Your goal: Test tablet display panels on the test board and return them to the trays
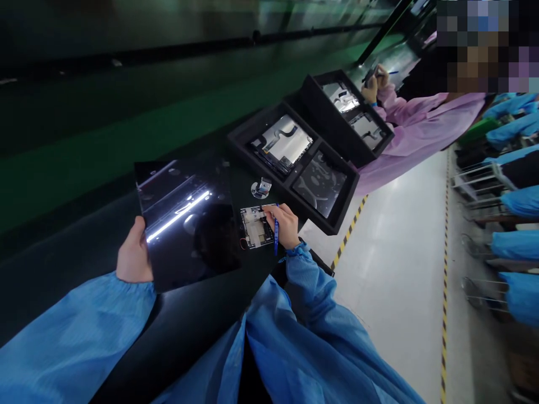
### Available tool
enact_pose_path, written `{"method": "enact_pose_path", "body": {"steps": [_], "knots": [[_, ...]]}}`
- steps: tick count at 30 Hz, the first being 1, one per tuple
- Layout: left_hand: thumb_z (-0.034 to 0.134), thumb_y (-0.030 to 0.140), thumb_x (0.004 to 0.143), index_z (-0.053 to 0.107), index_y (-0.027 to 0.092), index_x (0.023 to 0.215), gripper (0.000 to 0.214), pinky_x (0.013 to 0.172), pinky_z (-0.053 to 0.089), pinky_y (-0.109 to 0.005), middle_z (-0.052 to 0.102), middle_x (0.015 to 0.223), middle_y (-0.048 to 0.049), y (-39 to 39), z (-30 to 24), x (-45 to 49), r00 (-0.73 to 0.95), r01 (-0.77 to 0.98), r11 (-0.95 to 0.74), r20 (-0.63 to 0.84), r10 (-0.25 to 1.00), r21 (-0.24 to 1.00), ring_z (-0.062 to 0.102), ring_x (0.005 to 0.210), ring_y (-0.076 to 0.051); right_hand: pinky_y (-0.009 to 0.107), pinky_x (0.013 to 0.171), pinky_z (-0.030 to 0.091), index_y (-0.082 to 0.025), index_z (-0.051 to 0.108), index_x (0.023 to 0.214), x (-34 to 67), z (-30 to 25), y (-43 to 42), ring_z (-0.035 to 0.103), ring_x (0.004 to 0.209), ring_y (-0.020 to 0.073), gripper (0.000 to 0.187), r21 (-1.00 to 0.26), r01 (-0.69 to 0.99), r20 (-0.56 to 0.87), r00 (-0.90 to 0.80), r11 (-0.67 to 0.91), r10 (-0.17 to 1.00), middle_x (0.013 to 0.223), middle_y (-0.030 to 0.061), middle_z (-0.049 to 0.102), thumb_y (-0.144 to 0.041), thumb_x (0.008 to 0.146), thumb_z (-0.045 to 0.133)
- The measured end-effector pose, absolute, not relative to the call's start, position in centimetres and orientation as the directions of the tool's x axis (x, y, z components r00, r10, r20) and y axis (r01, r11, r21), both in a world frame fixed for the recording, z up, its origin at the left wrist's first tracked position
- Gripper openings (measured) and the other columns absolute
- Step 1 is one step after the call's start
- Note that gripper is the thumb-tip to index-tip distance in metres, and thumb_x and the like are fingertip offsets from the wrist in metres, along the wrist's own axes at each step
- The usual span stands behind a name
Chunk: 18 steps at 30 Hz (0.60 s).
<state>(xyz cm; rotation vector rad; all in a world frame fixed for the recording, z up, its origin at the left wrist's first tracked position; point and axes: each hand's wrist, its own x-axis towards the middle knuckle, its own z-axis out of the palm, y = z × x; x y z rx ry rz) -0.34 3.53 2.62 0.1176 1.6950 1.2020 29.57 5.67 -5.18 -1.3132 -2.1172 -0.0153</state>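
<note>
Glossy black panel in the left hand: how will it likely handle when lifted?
The glossy black panel looks stiff, showing no obvious sag with the left hand at one edge. Its bright, mirrored glare suggests a slippery face, probably glassy and fragile if knocked.

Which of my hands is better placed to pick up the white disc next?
Probably your right hand: it is at the board, close to the disc, though it holds a pen. Your left hand grips the dark panel, which comes between it and the disc.
</note>
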Motion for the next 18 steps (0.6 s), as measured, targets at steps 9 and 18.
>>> {"method": "enact_pose_path", "body": {"steps": [9, 18], "knots": [[0.035, 0.037, 0.104, 0.065, 0.003, 0.113, 0.046, 0.089, 0.059, -0.04, 0.072, 0.075, -0.0101, 3.2, -0.5, -1.7, -0.067, -0.806, 0.385, -0.716, 0.695, 0.449, 0.073, 0.085, -0.026, 0.029, 0.073, 0.053, -0.02, 0.065, 0.093, 28.1, -3.7, 5.4, 0.061, 0.08, 0.0161, 0.017, -0.364, 0.808, 0.621, -0.161, 0.464, 0.767, 0.095, -0.0004, 0.074, -0.011, 0.096, 0.051], [0.033, 0.041, 0.105, 0.069, 0.01, 0.102, 0.048, 0.094, 0.057, -0.042, 0.074, 0.082, -0.0092, 3.1, 0.0, -1.5, -0.022, -0.816, 0.399, -0.713, 0.701, 0.418, 0.073, 0.085, -0.025, 0.046, 0.122, 0.035, -0.025, 0.023, 0.156, 20.6, -0.4, 3.1, 0.037, 0.146, 0.0253, 0.076, -0.869, 0.327, 0.305, -0.238, 0.372, 0.922, 0.159, 0.0093, 0.033, -0.034, 0.094, 0.065]]}}
